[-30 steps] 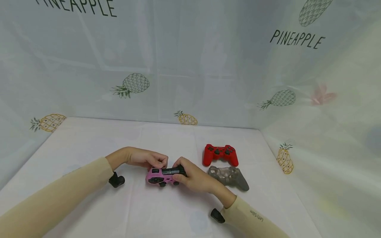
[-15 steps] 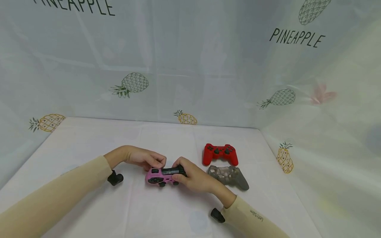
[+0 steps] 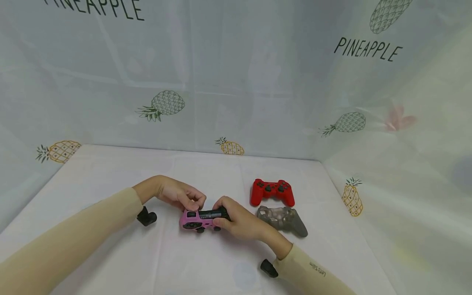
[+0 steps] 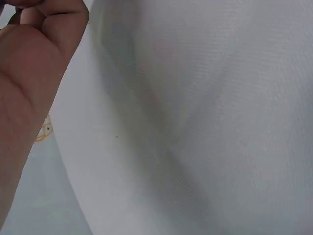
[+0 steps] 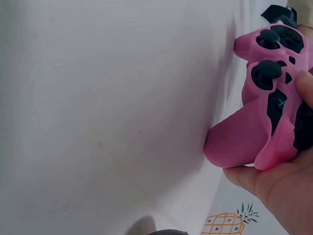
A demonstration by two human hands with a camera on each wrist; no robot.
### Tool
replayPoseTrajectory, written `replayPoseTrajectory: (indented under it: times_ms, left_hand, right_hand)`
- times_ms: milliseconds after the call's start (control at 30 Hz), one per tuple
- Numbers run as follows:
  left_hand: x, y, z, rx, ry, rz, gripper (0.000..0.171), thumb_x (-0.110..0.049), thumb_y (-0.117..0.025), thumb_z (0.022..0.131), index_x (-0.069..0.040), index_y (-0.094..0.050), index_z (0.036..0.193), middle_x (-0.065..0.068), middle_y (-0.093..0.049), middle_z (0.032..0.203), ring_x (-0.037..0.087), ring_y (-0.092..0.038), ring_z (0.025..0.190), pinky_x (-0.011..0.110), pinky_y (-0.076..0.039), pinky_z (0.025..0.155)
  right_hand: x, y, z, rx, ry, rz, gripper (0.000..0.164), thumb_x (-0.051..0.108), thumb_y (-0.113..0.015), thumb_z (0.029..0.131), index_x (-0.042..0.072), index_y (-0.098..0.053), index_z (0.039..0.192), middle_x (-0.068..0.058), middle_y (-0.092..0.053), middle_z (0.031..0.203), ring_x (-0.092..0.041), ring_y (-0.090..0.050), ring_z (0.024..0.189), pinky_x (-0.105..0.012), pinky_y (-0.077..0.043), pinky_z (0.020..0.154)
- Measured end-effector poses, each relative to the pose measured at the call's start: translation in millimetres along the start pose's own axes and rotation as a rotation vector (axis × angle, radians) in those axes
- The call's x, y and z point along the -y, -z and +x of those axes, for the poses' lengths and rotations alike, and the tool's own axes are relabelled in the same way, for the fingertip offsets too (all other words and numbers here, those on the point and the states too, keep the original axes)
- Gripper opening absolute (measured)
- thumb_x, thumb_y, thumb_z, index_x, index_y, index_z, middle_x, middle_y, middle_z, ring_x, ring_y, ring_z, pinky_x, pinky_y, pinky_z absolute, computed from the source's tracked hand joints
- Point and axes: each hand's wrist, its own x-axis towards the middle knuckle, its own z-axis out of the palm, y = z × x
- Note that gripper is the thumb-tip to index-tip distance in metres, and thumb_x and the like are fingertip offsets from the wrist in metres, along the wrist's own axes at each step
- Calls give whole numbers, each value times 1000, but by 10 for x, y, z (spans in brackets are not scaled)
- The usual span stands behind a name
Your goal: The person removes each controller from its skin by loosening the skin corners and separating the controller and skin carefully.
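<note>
A black game controller (image 3: 210,214) wears a pink silicone cover (image 3: 191,223), held above the white table. My right hand (image 3: 240,219) grips its right end, with the thumb across the front. Black casing shows bare along the top edge and at that end. At the upper left edge of the cover, my left hand (image 3: 181,196) pinches with thumb and curled fingers. The right wrist view shows the pink cover (image 5: 239,134) around both thumbsticks and the X button. In the left wrist view only the left hand's palm and bent fingers (image 4: 63,24) appear; the controller is out of sight.
A red controller (image 3: 272,190) lies to the right, farther back. Nearer sits a grey translucent controller-shaped piece (image 3: 284,219), just beyond my right hand. Pineapple-print sheeting (image 3: 232,82) rises behind the table (image 3: 206,262) and at its sides.
My left wrist has risen a little and turned, and its fingers have shifted along the cover's upper edge. The controller and right hand have barely moved.
</note>
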Motion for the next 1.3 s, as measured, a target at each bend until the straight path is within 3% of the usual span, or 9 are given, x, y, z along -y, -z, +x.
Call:
replayPoseTrajectory:
  times_ms: [100, 300, 500, 767, 1067, 1300]
  left_hand:
    - [0, -20, -44, -69, -34, 60, 20, -21, -61, 109, -13, -52, 93, -2, -49, 97, 15, -50, 94, 32, -42, 81]
    - [63, -167, -186, -309, -127, 221, 24, -25, -66, 107, -9, -52, 95, -1, -49, 90, 15, -47, 79, 32, -38, 74]
    - [263, -315, -266, -472, -206, 197, 13, -18, -58, 111, -8, -56, 103, -1, -48, 89, 16, -49, 81, 33, -42, 76]
    - [378, -375, -349, -546, -272, 177, 17, -24, -58, 111, -8, -57, 107, 3, -52, 96, 19, -55, 92, 37, -46, 83]
    - [485, -389, -410, -581, -372, 213, 11, -17, -59, 110, -8, -57, 104, 2, -54, 95, 17, -54, 93, 34, -46, 81]
    - [477, -395, -436, -598, -433, 310, 7, -15, -64, 107, -10, -63, 103, 2, -59, 98, 16, -56, 94, 30, -48, 84]
  right_hand:
    - [-1, 2, 1, -2, -3, 0, 23, 22, -67, 106, 15, -52, 123, 3, -59, 116, -10, -57, 104, -28, -47, 93]
    - [-5, 2, 12, -12, -13, 22, 22, 22, -67, 107, 17, -53, 122, 4, -61, 113, -10, -57, 100, -27, -48, 90]
    - [-7, -28, 42, -33, -19, 12, 20, 21, -66, 107, 16, -53, 121, 5, -61, 111, -10, -58, 98, -27, -50, 86]
    - [45, -30, 59, -82, -76, 13, 21, 22, -68, 106, 16, -55, 121, 5, -66, 104, -13, -57, 95, -28, -49, 81]
    - [69, -67, 82, -124, -122, 11, 22, 22, -70, 105, 15, -57, 120, 3, -67, 104, -14, -58, 94, -29, -50, 80]
    - [73, -64, 95, -135, -127, 3, 21, 21, -70, 104, 15, -58, 119, 4, -67, 101, -14, -58, 93, -28, -50, 79]
